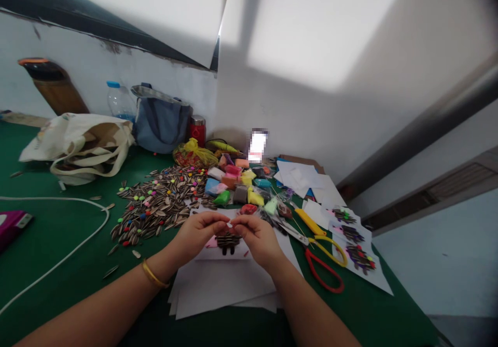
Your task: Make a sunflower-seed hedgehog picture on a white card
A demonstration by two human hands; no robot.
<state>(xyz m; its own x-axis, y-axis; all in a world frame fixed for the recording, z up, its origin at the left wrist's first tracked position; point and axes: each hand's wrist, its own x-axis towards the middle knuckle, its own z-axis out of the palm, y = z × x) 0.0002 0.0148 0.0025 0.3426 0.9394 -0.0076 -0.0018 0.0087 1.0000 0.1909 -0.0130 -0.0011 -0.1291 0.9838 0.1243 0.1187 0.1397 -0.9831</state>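
Observation:
My left hand (197, 233) and my right hand (257, 237) meet fingertip to fingertip over a stack of white paper sheets (221, 285). Both pinch a tiny white piece (230, 225) between them. Just under the fingers, on the top sheet, sits a small dark shape made of sunflower seeds (227, 242) with a pink bit beside it. A gold bangle (154, 276) circles my left wrist. A heap of striped sunflower seeds (159, 207) dotted with small coloured balls lies left of my hands.
Packets of coloured clay (237, 183) lie behind the paper. Yellow scissors (321, 235) and red scissors (324, 274) lie at right, beside white cards with finished seed shapes (358, 256). Bags (81, 142), a water bottle (119, 100), a red cup (197, 129) and a white cable (70, 248) occupy the green table.

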